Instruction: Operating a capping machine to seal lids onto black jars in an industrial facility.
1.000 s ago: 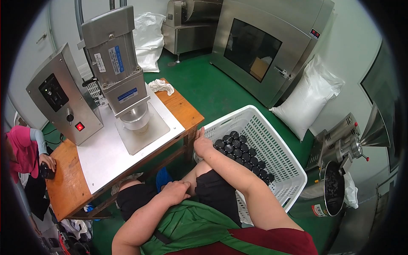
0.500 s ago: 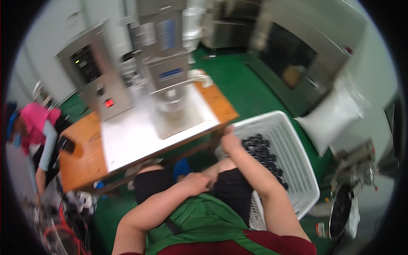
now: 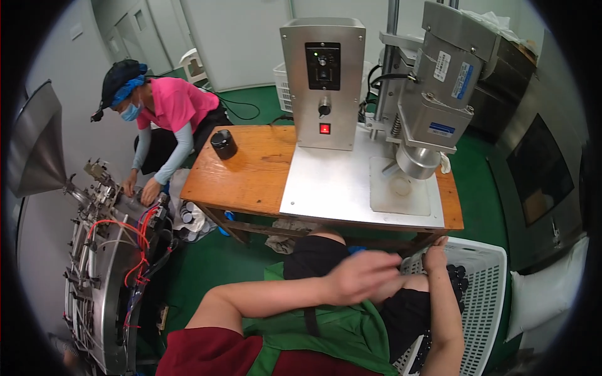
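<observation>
Right hand (image 3: pixel 435 255): positioned at the near edge of the wooden table (image 3: pixel 251 175), at the rim of the white plastic basket (image 3: pixel 486 301). Finger state cannot be determined. The basket sits on the green floor beside the person's right leg and contains dark round caps (image 3: pixel 456 279).

Left hand (image 3: pixel 364 276): raised over the lap, blurred, fingers loosely spread, holding nothing visible.

Table top: a steel plate (image 3: pixel 338 188) carries a grey control box (image 3: pixel 323 81) with one red square light and a black knob. The motor head (image 3: pixel 439 88), toward the right edge, bears a blue and a white rectangular label. A black jar (image 3: pixel 224 144) stands near the far left corner.

A second person (image 3: pixel 163 119) in pink works at a machine (image 3: pixel 106 250) beyond the left edge.
</observation>
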Tool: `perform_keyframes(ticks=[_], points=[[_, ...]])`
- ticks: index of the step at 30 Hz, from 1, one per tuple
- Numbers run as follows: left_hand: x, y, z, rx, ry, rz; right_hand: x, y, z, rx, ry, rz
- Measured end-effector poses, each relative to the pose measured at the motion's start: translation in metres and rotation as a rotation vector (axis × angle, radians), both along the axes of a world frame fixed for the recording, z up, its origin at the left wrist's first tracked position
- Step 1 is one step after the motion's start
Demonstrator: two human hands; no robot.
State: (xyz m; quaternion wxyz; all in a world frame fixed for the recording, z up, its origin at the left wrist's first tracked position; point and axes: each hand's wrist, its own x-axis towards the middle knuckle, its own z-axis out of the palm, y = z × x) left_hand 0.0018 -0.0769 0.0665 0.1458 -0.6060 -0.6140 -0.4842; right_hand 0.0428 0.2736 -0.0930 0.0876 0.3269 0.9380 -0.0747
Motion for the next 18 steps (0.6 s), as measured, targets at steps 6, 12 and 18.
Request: perform_keyframes(ticks=[6, 12, 18], points=[[-0.133, -0.126, 0.028, 0.203, -0.07, 0.99, -0.003, 0.002, 0.002, -0.018, -0.076, -0.05], [-0.268, -0.215, 0.016, 0.012, -0.358, 1.58, 0.001, 0.002, 0.001, -0.018, -0.02, -0.04], [-0.315, -0.24, -0.013, 0.091, -0.486, 1.405, 0.0, 0.013, -0.013, 0.011, -0.067, -0.046]])
